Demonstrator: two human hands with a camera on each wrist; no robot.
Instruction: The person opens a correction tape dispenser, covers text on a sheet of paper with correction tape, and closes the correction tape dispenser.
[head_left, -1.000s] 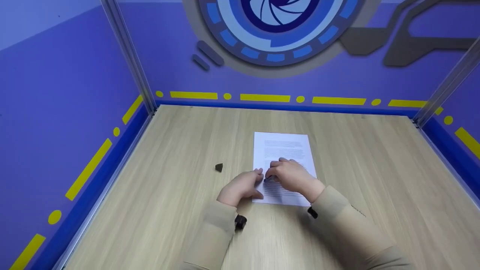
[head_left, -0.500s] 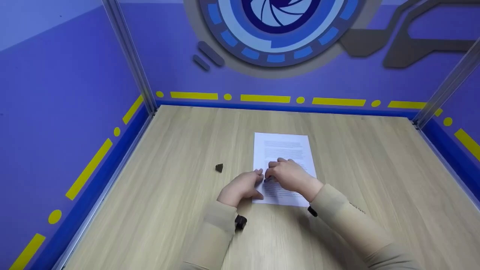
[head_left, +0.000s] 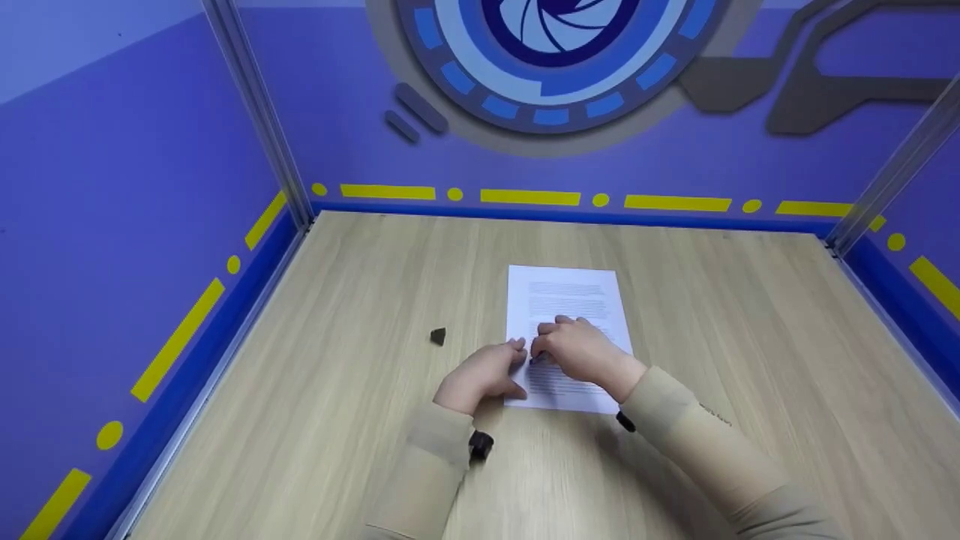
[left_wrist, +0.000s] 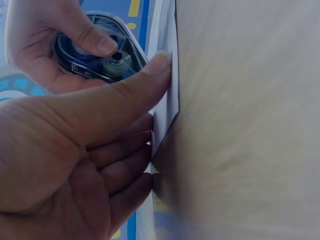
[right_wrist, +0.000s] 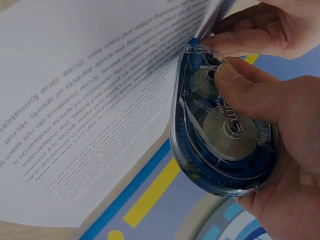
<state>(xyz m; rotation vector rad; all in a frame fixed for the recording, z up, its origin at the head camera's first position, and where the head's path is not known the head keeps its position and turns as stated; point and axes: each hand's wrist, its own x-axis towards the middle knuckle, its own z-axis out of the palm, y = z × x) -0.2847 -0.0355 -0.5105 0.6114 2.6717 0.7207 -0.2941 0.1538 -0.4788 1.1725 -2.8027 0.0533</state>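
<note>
A printed sheet of paper [head_left: 559, 276] lies on the wooden table in the head view. My right hand [head_left: 585, 351] holds a clear and dark blue correction tape dispenser [right_wrist: 227, 160] between thumb and fingers. Its tip meets the text near the sheet's left margin in the right wrist view; the tip's contact is partly hidden by my hand in the head view. My left hand [head_left: 481, 373] rests on the sheet's left edge, thumb and fingertips touching the paper, just left of the dispenser.
Left of the paper lies a small dark angular piece [head_left: 438, 336], perhaps a cap. Purple-blue panels [head_left: 337, 142] with yellow marks stand behind and beside the wooden tabletop [head_left: 360, 315].
Both hands stay in almost the same place on the paper. The right hand and forearm have shifted only very slightly.
</note>
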